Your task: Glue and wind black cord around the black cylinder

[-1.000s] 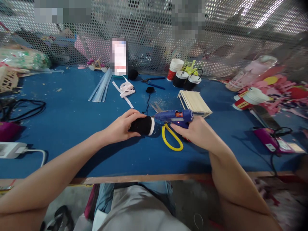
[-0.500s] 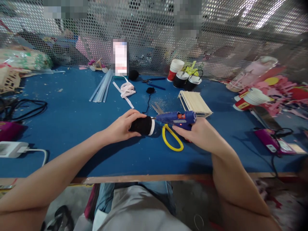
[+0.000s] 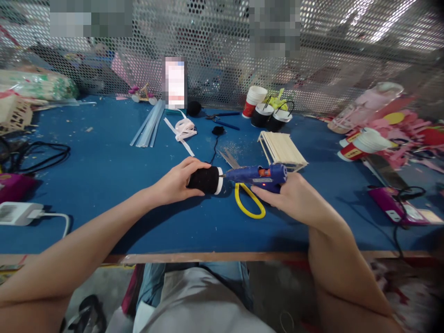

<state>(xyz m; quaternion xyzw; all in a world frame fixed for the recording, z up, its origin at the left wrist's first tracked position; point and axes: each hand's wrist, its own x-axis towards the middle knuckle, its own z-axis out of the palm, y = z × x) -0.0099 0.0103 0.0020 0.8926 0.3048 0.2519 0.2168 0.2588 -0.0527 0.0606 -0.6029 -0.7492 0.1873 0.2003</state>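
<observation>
My left hand (image 3: 183, 182) is wrapped round a paper cup (image 3: 205, 180) covered in black yarn, tipped on its side with its white rim facing right. From the cup a black yarn strand runs back to a small black clump of yarn (image 3: 218, 131). My right hand (image 3: 293, 196) grips a blue hot glue gun (image 3: 256, 175), a small red light lit on its side. The gun's nozzle points left at the cup's rim; whether it touches I cannot tell. Beneath the gun lie scissors with yellow handles (image 3: 250, 203), their blades partly covered.
Behind my hands are clear glue sticks (image 3: 148, 125), white ribbon (image 3: 185, 129), pliers (image 3: 225, 121) and a propped phone (image 3: 176, 83). A wooden-stick stand (image 3: 282, 148), black-wrapped cups (image 3: 262, 115) and stacked paper cups (image 3: 364, 144) are to the right. A purple power strip (image 3: 395, 206) lies far right.
The glue gun and my right hand have shifted slightly down and right, the nozzle now a little lower at the cup's rim. My left hand keeps its hold on the cup.
</observation>
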